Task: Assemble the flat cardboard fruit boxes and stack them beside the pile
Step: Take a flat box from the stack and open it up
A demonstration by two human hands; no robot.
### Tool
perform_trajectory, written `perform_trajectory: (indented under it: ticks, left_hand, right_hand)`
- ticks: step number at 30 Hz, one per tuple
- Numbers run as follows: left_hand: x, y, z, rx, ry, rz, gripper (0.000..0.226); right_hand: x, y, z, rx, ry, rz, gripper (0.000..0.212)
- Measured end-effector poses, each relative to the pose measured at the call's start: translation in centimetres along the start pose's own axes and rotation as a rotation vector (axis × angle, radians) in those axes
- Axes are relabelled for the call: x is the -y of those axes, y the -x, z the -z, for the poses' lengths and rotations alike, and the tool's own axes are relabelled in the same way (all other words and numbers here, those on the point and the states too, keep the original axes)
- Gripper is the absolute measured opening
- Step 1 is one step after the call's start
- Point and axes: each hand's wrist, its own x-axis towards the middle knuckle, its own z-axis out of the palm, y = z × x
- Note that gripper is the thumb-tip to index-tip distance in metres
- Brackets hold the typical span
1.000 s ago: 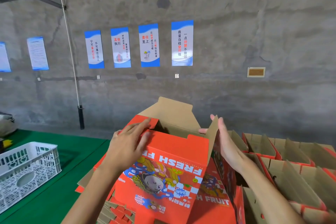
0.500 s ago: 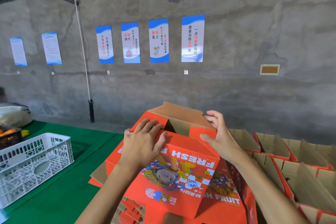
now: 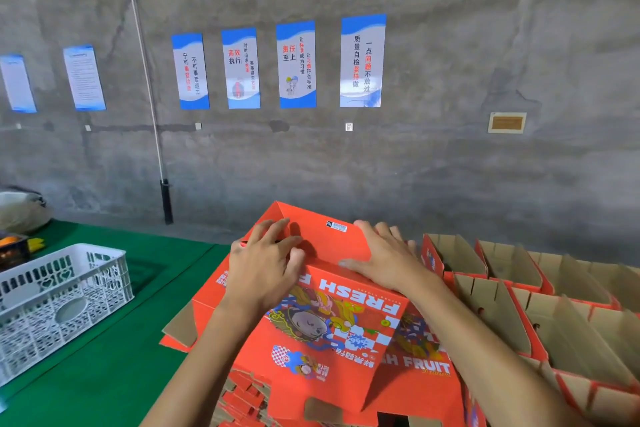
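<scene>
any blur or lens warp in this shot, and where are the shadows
Head view: wide-angle warp bows the pole and tilts the posters; the left hand and right hand look slightly soft; lighting is flat, with only small shadows under the fingers on the box.

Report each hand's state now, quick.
Left hand: open, fingers pressing down on the red box's top flap.
Right hand: open, lying flat on the same flap.
</scene>
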Motion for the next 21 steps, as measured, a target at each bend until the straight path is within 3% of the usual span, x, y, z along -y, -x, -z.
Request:
perform_trajectory:
  ticks: [2,4,6,8,10,12,21]
  left_hand:
    - [0.1,0.1,0.2,-0.023,0.027,-0.005,0.048]
    - [0.1,-0.1,0.6,-0.054,0.074,-0.004,0.049]
    - [0.4,-0.4,1.0,-0.061,0.115,0.025,0.052]
    - [1.0,-0.6,1.1,-0.048,0.130,0.057,0.055]
    - [1.5,-0.7,0.9,-0.033,0.142,0.073,0.057]
    - [1.9,-0.8,0.9,-0.022,0.161,0.071,0.059]
    - [2.9,-1.2,1.6,0.028,0.232,0.043,0.061]
  right_hand:
    - [-0.3,0.0,0.6,-0.074,-0.305,-0.014,0.060]
    - [-1.2,0.5,1.2,-0.300,-0.771,-0.116,0.037]
    - [-2.0,1.4,1.3,-0.418,-0.874,-0.284,0.028]
    - [-2.7,2.4,0.1,-0.297,-0.853,-0.451,0.043]
    - [-3.3,3.2,-1.7,-0.026,-0.945,-0.581,0.059]
    - [-3.8,4.2,-3.0,0.177,-1.060,-0.646,0.051]
    - [-5.3,6.6,-4.9,0.454,-1.009,-0.607,0.034]
